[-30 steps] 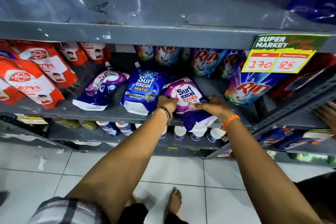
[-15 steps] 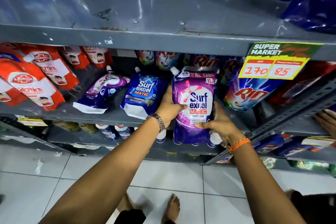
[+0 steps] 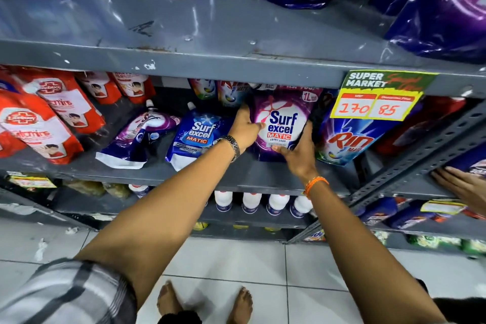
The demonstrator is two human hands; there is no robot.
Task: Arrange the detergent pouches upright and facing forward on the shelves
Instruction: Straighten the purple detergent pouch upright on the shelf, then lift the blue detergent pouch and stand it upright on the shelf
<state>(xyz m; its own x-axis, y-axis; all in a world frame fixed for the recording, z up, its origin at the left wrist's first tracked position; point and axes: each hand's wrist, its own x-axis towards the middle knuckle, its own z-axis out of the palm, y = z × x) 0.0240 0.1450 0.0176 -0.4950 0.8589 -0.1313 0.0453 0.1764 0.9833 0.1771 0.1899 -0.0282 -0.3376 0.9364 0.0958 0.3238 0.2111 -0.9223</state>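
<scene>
Purple Surf Excel pouch [image 3: 282, 123] upright, label fwd, between our hands.
Left hand [image 3: 246, 129] & right hand [image 3: 301, 154] clasp its sides; blue pouch [image 3: 196, 137] slumps left of them.

The shelf [image 3: 236, 60] across the upper frame is grey painted metal, glossy on top, its front edge chipped and rust-flecked. At centre, the purple pouch [image 3: 281, 123] is shiny, smooth plastic film; the blue pouch [image 3: 196, 137] left of it is equally glossy and creased. The price tag [image 3: 378, 97] at upper right is matt paper with handwritten ink. The wristwatch band [image 3: 232, 146] is polished metal, the orange bracelet [image 3: 315, 183] woven thread. The floor tiles [image 3: 236, 258] below are smooth, pale and faintly shiny. The sleeve [image 3: 65, 294] at lower left is soft checked cloth.
</scene>
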